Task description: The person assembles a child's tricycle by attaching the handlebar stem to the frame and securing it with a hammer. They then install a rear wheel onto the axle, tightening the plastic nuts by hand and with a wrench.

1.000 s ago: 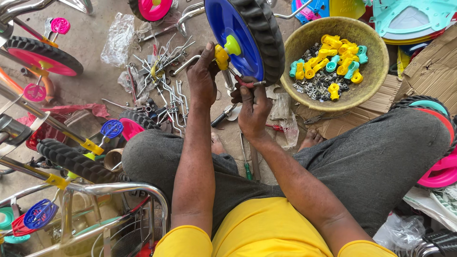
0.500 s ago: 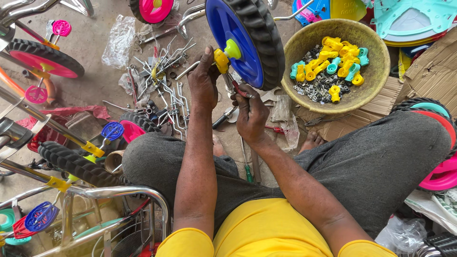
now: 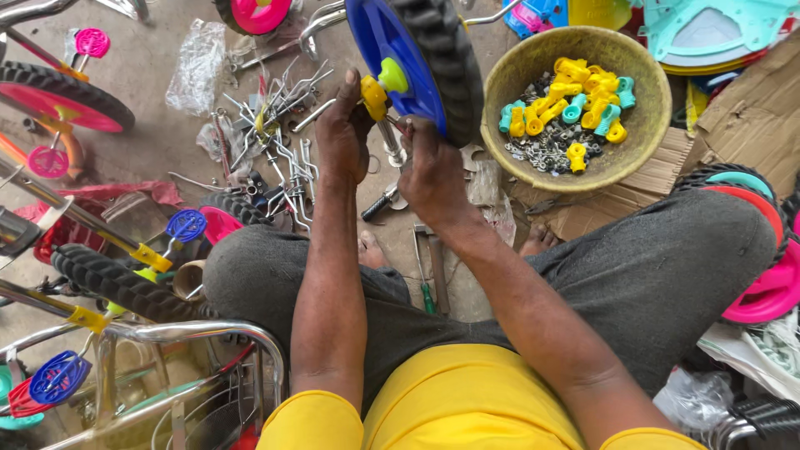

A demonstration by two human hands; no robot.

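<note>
The left hand is closed round the yellow hub piece on the near face of the blue wheel, which stands on edge just above both hands. The right hand grips, fingers curled, the metal axle below that hub, between the hands. A bowl of yellow and teal parts sits to the right of the right hand.

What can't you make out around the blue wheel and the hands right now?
Head view only:
- Blue wheel: its top is cut off by the frame edge.
- Metal axle: its lower end is hidden between the left hand and right hand.
- Right hand's fingertips: curled under, so the grip can't be seen.
- Small metal bits in the basket: too small to identify.
</note>
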